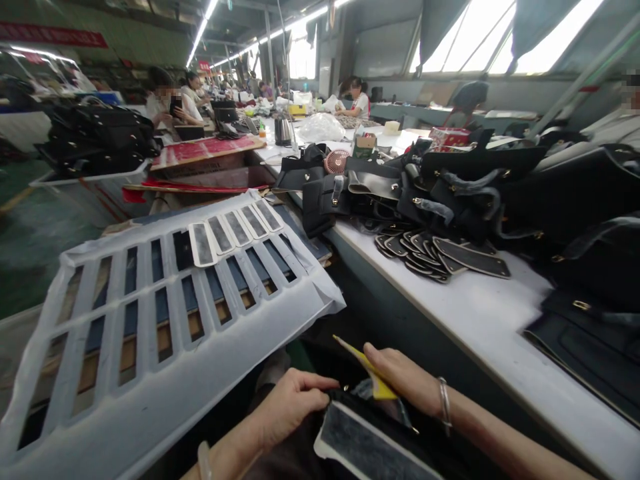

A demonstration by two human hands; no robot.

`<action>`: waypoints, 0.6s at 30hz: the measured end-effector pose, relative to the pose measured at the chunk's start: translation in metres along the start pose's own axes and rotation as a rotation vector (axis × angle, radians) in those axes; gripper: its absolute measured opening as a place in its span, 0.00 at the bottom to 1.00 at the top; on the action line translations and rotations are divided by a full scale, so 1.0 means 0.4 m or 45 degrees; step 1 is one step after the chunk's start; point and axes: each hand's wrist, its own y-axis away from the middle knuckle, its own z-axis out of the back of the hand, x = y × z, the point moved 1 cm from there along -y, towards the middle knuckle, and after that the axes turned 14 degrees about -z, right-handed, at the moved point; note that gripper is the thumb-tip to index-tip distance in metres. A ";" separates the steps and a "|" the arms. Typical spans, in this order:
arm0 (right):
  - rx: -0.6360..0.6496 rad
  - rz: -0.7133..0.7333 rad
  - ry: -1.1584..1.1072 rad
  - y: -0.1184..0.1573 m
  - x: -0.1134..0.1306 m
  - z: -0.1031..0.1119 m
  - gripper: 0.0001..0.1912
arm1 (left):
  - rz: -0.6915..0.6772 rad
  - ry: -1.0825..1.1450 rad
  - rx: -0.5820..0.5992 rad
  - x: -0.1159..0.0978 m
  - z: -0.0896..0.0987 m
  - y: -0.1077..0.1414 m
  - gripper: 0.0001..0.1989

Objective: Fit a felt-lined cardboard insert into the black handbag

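Now: your left hand (293, 408) pinches the black leather bag (373, 433) rim, fingers narrow; your right hand (405, 379) holds a yellow strip (373, 372); white tabletop (480, 327) edge lies just right, open gap between.

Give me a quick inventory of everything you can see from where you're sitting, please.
bag panel: 1, black with grey patch, at the hands
yellow strip: 1, yellow, under right fingers
tray: 1, white, left of the hands
patches: 5, grey with white rims, on tray
table: 1, white, right
tabs: many, black, piled on table
handbags: several, black, heaped on table
fan: 1, pink, on the heap
kettle: 1, steel, further along table
co-workers: several, far off
left hand: 1, at panel's top edge
right hand: 1, on the strip
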 end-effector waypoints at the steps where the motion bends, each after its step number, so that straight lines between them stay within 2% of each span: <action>1: 0.061 -0.026 -0.115 0.005 -0.002 0.009 0.37 | 0.012 0.022 -0.012 0.005 0.002 0.000 0.20; 5: 0.302 -0.003 -0.458 0.022 0.016 0.015 0.42 | 0.051 0.036 -0.033 0.006 0.007 -0.002 0.20; 8: 0.397 0.014 -0.603 0.020 0.029 -0.002 0.40 | 0.050 0.044 0.011 -0.010 0.006 -0.004 0.17; 14: 0.332 -0.136 -0.737 -0.018 0.031 -0.049 0.18 | 0.044 0.077 0.028 -0.018 0.005 -0.008 0.18; 18: 0.337 -0.173 -0.737 -0.029 0.030 -0.076 0.14 | 0.052 0.070 0.013 -0.012 0.005 -0.011 0.19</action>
